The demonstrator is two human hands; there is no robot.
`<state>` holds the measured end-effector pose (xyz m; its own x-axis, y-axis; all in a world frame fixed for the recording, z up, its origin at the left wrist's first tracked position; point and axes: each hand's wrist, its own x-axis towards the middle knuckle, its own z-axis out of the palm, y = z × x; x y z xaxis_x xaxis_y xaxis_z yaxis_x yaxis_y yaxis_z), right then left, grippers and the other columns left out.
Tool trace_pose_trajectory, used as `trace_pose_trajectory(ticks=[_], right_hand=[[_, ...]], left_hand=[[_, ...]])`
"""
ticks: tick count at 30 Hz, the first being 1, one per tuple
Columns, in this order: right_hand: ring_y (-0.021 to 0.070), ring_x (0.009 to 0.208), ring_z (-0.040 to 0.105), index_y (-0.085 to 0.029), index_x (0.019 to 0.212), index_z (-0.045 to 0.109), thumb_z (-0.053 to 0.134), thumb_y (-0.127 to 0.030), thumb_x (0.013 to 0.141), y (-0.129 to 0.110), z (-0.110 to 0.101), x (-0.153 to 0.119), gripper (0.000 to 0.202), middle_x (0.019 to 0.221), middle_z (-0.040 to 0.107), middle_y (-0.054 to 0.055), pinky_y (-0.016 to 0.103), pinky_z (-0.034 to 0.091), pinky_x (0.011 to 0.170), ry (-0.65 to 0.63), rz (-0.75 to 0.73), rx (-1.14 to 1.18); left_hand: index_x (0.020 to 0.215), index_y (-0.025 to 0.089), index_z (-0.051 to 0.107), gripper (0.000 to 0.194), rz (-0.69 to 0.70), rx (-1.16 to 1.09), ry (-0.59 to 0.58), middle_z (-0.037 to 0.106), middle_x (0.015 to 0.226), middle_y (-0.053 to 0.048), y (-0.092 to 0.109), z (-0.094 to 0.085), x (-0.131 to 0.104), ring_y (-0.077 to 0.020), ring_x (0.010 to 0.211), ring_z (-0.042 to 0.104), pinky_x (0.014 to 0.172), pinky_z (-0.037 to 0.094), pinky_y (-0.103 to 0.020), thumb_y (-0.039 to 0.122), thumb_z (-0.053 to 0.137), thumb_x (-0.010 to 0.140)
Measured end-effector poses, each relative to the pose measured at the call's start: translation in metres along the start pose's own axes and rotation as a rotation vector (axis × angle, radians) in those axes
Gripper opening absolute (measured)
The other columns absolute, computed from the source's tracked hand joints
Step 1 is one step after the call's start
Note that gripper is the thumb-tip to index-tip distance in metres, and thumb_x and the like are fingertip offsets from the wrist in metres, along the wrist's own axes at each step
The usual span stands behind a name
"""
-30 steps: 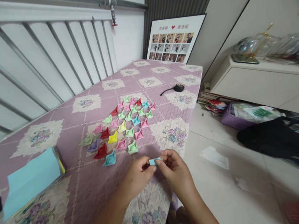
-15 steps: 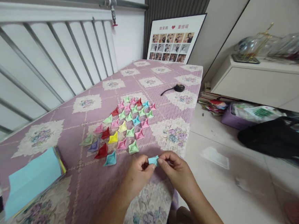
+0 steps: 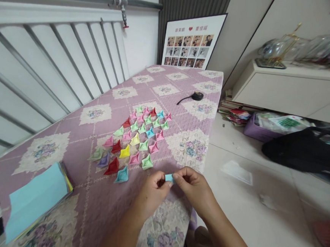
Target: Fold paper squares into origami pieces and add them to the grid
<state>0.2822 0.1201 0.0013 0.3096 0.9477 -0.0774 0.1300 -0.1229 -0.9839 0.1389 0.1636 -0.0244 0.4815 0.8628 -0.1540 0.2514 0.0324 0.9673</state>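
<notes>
A small folded piece of light blue paper [image 3: 169,177] is pinched between my two hands over the table's near right part. My left hand [image 3: 154,191] grips its left end between thumb and curled fingers. On its right end, my right hand [image 3: 193,184] closes thumb and forefinger. Several folded paper boats [image 3: 135,139] in green, pink, red, yellow, blue and purple stand in rows beyond my hands. Nearest my left hand are a green boat [image 3: 147,162] and a blue one [image 3: 121,174]. A stack of coloured paper with a blue sheet [image 3: 37,199] on top lies at the left.
A floral purple cloth [image 3: 100,213] covers the table. A black tape measure [image 3: 197,96] lies farther back. Behind stands a framed photo board [image 3: 192,42]. White railings [image 3: 58,58] run along the left. At the right are a cabinet [image 3: 293,88] and a black bag [image 3: 300,147].
My right fingers have shifted slightly over the blue paper, which now shows a little less of its right end. The boats have not moved.
</notes>
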Motion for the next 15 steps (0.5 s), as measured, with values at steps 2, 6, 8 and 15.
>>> trace_pose_trajectory(ticks=[2, 6, 8, 15], right_hand=[[0.0122, 0.058, 0.049, -0.020, 0.064, 0.055, 0.064, -0.047, 0.073, 0.000, 0.001, 0.000, 0.030, 0.061, 0.056, -0.002, 0.025, 0.040, 0.055, 0.012, 0.007, 0.001], [0.0128, 0.058, 0.050, -0.020, 0.065, 0.054, 0.064, -0.047, 0.074, 0.001, 0.005, 0.001, 0.029, 0.061, 0.057, -0.001, 0.025, 0.040, 0.056, 0.015, 0.018, 0.024], [0.0130, 0.059, 0.051, -0.021, 0.065, 0.054, 0.064, -0.048, 0.074, 0.001, 0.007, 0.002, 0.030, 0.061, 0.057, -0.001, 0.026, 0.041, 0.056, 0.019, 0.024, 0.045], [0.0124, 0.056, 0.051, -0.022, 0.088, 0.052, 0.075, -0.048, 0.065, 0.001, 0.013, 0.004, 0.042, 0.064, 0.055, -0.005, 0.026, 0.043, 0.055, 0.030, 0.135, 0.323]], left_hand=[[0.068, 0.020, 0.048, 0.015, -0.004, -0.010, -0.014, 0.042, 0.060, 0.006, 0.003, -0.002, -0.001, -0.0094, 0.055, 0.038, 0.052, 0.032, -0.021, 0.030, 0.055, 0.078], [0.072, 0.020, 0.050, 0.015, -0.007, -0.044, -0.061, 0.047, 0.062, 0.005, 0.009, -0.005, -0.003, -0.0101, 0.058, 0.044, 0.055, 0.036, -0.022, 0.032, 0.051, 0.080], [0.074, 0.020, 0.052, 0.016, -0.016, -0.058, -0.063, 0.050, 0.063, 0.004, 0.011, -0.006, -0.003, -0.0106, 0.059, 0.048, 0.057, 0.037, -0.022, 0.033, 0.049, 0.082], [0.069, 0.020, 0.050, 0.018, -0.047, -0.101, -0.025, 0.050, 0.060, 0.005, 0.012, -0.005, -0.004, -0.0102, 0.057, 0.050, 0.054, 0.037, -0.021, 0.033, 0.050, 0.081]])
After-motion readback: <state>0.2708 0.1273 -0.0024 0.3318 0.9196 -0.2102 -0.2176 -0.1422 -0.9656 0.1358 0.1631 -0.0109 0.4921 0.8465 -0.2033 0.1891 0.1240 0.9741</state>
